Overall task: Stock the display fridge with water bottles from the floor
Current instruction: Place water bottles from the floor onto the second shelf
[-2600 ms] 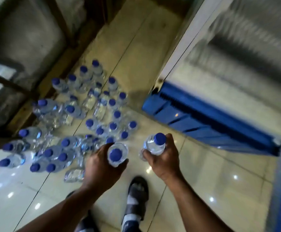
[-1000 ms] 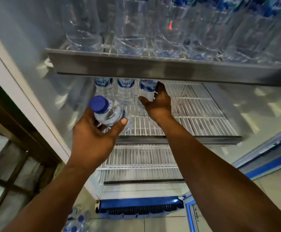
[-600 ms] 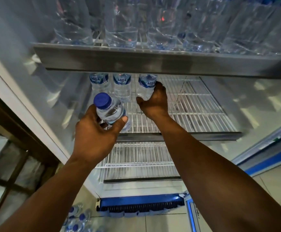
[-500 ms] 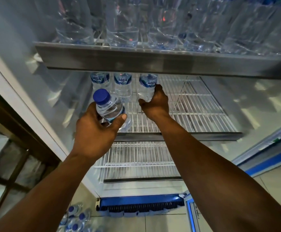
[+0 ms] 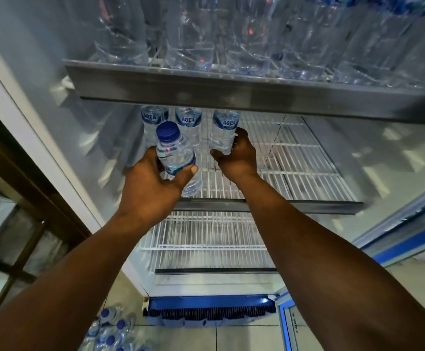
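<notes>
My left hand (image 5: 153, 183) grips a small water bottle (image 5: 174, 154) with a blue cap, held upright just in front of the middle wire shelf (image 5: 294, 158) of the display fridge. My right hand (image 5: 235, 158) reaches into that shelf and is wrapped around the base of a labelled bottle (image 5: 224, 130) standing at the back. Two more labelled bottles (image 5: 188, 122) stand to its left in the same back row. Several blue-capped bottles (image 5: 112, 330) lie on the floor at the lower left.
The metal-fronted upper shelf (image 5: 231, 89) is packed with several large clear bottles. A lower wire shelf (image 5: 206, 239) sits beneath. The blue base grille (image 5: 206, 310) is at the bottom, the open door frame (image 5: 408, 236) at the right, and a wooden frame (image 5: 29, 178) at the left.
Both hands rose from the floor pile to the fridge, each with a bottle. Over the last second my right hand stayed on the back-row bottle and my left hand lifted its bottle slightly closer.
</notes>
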A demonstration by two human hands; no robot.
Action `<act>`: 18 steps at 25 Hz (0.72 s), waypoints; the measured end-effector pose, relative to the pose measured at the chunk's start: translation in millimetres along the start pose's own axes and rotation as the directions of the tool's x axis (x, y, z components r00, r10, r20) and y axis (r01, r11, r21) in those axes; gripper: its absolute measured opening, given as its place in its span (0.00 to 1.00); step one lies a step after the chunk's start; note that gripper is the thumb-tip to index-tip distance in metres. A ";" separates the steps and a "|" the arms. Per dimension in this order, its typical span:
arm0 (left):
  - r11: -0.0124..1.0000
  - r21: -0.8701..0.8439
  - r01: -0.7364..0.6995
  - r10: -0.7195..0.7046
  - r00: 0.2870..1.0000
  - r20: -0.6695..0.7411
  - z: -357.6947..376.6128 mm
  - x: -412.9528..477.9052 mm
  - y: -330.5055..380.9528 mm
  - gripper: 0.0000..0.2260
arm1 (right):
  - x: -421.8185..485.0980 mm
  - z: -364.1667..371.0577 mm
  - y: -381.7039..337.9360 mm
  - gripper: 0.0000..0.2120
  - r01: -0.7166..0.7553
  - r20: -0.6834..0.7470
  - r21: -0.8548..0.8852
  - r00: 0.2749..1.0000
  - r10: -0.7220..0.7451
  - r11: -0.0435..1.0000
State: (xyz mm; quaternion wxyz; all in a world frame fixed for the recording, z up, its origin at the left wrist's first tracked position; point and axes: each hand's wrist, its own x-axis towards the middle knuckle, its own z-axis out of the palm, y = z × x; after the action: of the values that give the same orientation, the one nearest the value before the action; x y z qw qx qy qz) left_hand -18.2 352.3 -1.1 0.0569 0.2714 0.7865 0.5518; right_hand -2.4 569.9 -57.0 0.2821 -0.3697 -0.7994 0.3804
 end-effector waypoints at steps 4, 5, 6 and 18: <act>1.000 0.028 -0.002 0.002 1.000 -0.009 3.0 0.3 -1.2 0.24 | 0.0 -2.2 -2.2 0.33 -0.029 0.014 0.038 1.000 0.028 0.999; 0.999 0.033 -0.006 0.006 1.000 -0.006 3.8 0.8 -2.1 0.24 | -0.2 -3.2 -4.6 0.34 -0.035 0.016 0.013 0.999 0.035 0.999; 0.999 0.036 -0.009 0.009 1.000 0.000 4.2 2.1 -2.8 0.24 | -2.3 -6.6 -8.2 0.34 -0.048 0.007 -0.010 0.999 0.048 0.999; 0.998 0.065 -0.009 0.001 0.992 0.126 4.9 11.3 -1.6 0.28 | -88.7 -27.8 -40.8 0.31 0.236 0.341 0.199 0.893 -0.293 0.951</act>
State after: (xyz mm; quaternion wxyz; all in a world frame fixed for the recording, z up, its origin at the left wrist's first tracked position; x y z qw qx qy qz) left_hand -26.4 361.5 -2.1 0.0962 0.3095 0.7982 0.5078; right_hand 52.9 491.7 -23.4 0.2047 -0.1574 -0.8494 0.4603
